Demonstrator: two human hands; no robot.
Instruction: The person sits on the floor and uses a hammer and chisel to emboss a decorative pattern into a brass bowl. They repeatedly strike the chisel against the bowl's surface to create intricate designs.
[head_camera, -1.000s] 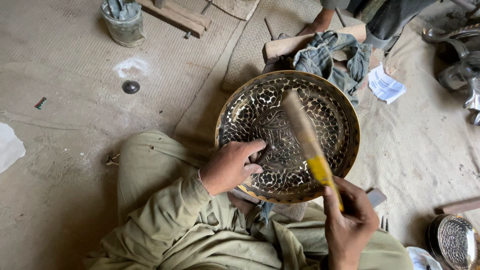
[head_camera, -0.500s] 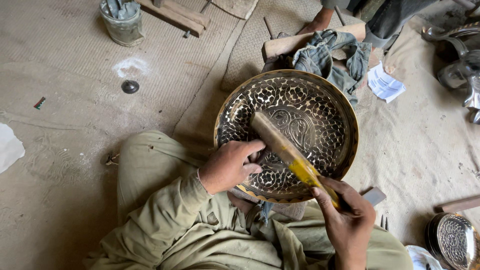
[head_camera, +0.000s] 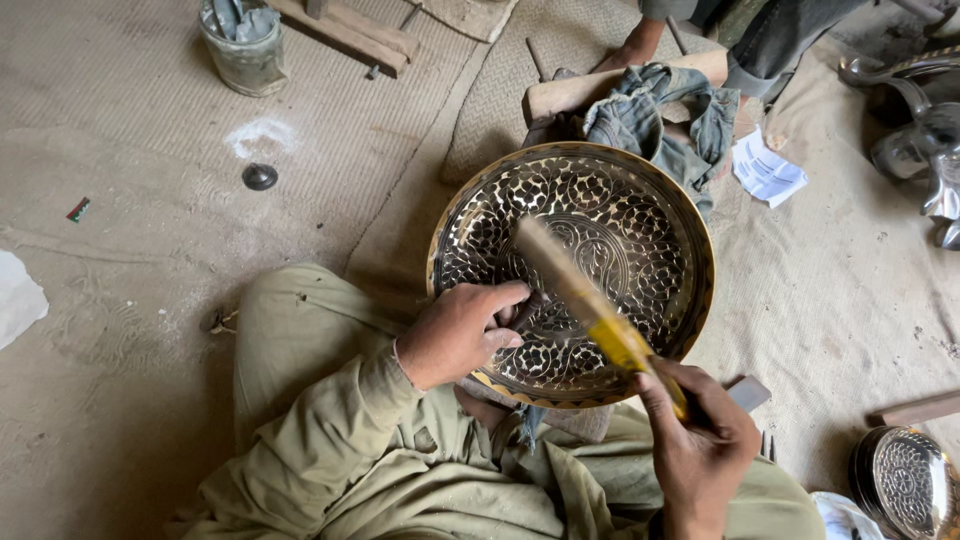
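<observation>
1. Here, the engraved brass tray (head_camera: 600, 250) rests tilted on the person's lap, its far rim against a grey cloth (head_camera: 655, 120).
2. It could slip or rock if the steadying grip loosens, and a stray stroke might then mar the pattern.
3. The left hand (head_camera: 455, 335) lies curled on the tray's near part, fingers bent, possibly pinching a small tool; I cannot tell.
4. The right hand (head_camera: 700, 440) is closed around a yellow-handled wooden tool (head_camera: 590, 300), blurred over the tray.
</observation>
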